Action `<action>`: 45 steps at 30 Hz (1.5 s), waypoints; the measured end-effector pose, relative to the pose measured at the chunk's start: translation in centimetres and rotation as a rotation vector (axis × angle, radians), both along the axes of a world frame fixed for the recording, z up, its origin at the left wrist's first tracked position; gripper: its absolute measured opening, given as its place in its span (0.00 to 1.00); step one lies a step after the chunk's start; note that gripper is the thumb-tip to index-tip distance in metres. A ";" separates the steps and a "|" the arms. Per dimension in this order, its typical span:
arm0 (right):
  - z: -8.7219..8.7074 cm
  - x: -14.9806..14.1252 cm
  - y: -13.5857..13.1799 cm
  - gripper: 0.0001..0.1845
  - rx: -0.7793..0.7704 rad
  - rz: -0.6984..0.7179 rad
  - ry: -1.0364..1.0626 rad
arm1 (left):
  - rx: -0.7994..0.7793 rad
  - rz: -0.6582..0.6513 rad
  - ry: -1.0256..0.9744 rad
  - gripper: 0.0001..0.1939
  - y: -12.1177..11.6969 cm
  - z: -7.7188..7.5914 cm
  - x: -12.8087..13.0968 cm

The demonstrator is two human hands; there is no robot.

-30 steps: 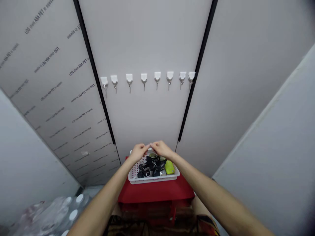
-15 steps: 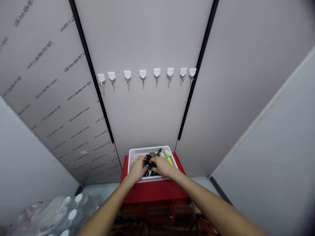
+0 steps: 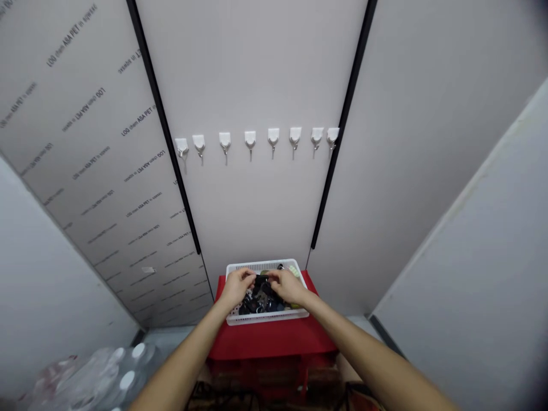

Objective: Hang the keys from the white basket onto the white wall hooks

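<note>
A white plastic basket (image 3: 268,319) holds a jumble of small, mostly dark items (image 3: 259,305), some with shiny metal parts; a pale green checked thing (image 3: 293,270) lies at its back right. Over the basket, my left hand (image 3: 235,287) is closed, thumb and fingers pinching one end of a small black piece (image 3: 261,280). From the other side my right hand (image 3: 289,285) grips the same piece with bent fingers. The piece is too small and partly covered for me to tell its kind.
The basket rests on a red-covered stand (image 3: 274,341). Several white hooks with metal hangers (image 3: 250,138) line the wall panel (image 3: 257,205) ahead. Clear bottles with white caps (image 3: 127,380) stand at lower left. Side walls (image 3: 466,274) close in on both sides.
My hands have come up from among the items to the basket's middle, fingers now pinched on the black piece. More of the dark pile shows. The view has tilted slightly upward.
</note>
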State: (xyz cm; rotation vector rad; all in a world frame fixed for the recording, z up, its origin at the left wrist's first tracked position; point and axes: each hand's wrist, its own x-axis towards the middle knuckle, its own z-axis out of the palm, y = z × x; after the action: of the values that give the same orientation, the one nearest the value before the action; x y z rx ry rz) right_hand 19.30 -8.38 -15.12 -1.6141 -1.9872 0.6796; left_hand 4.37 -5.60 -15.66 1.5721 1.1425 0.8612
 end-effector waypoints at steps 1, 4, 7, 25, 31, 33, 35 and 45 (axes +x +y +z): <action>0.1 -0.2 0.0 0.19 -0.024 0.023 0.073 | 0.000 -0.004 -0.024 0.06 0.0 0.2 0.0; 0.6 -0.5 0.1 0.17 -0.087 0.062 0.331 | -0.023 0.004 -0.096 0.06 0.1 1.1 0.1; 1.5 -0.4 0.3 0.11 -0.130 0.075 0.557 | -0.075 0.020 -0.188 0.06 0.2 2.1 0.2; 8.0 1.4 1.4 0.09 0.038 -0.103 0.508 | 0.014 0.013 -0.282 0.09 0.8 7.3 1.2; 12.1 2.4 2.0 0.07 0.251 -0.105 0.334 | 0.387 -0.194 -0.015 0.12 1.7 9.6 5.0; 13.6 3.3 2.3 0.07 0.226 -0.151 0.440 | 0.424 -0.175 -0.029 0.10 2.4 11.0 6.4; 15.1 4.5 2.5 0.06 0.197 -0.196 0.561 | 0.465 -0.135 -0.059 0.10 3.2 12.5 7.9; 22.7 11.4 4.7 0.03 0.410 -0.416 0.817 | 0.872 -0.086 0.110 0.22 4.2 20.3 14.9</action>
State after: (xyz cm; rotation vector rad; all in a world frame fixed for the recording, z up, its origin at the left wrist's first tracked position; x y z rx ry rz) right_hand 30.68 -3.68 7.55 -1.1696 -1.0686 0.5827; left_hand 19.26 -1.40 4.68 2.3690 0.7844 1.3272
